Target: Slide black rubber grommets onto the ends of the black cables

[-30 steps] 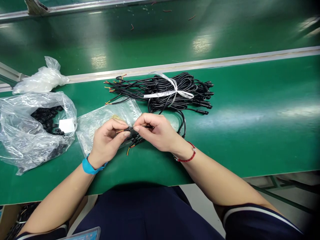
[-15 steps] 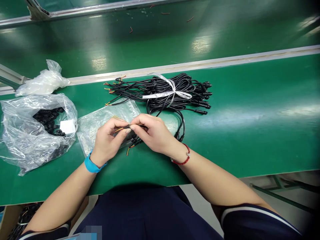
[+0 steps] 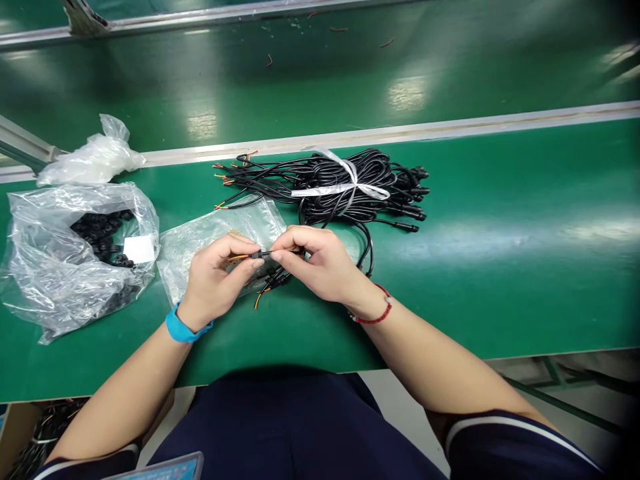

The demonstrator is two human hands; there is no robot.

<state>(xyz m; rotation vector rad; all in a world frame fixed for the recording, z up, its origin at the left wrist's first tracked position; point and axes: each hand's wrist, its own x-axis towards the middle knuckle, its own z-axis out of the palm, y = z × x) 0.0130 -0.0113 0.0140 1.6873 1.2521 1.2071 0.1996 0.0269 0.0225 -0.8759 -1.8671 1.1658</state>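
A green desk (image 3: 500, 267) runs across the view, with a metal rail and a second green surface behind it. Both hands meet just above the desk's near part. The left hand (image 3: 215, 280) is closed in a pinch, thumb and forefinger on the stripped end of a thin black cable (image 3: 280, 253), where a small black piece (image 3: 257, 254) sits on it and orange cores stick out to the left. The right hand (image 3: 320, 267) is closed too, pinching the cable just right of that piece. The other fingers are curled in.

Under the hands lies a flat clear bag (image 3: 215, 233), and a few loose wires (image 3: 265, 293) lie just below the fingertips. Behind them lies a cable bundle (image 3: 350, 193) bound with a white tie (image 3: 345, 189). At left a clear bag of black parts (image 3: 75, 260) lies open, with a crumpled bag (image 3: 90, 160) beyond it.

The work looks like seating the piece on the cable end. It would go best with both pinches close to the piece, so the cable stays straight. The cores should be kept together, and the piece slid along the cable's line without bending them.
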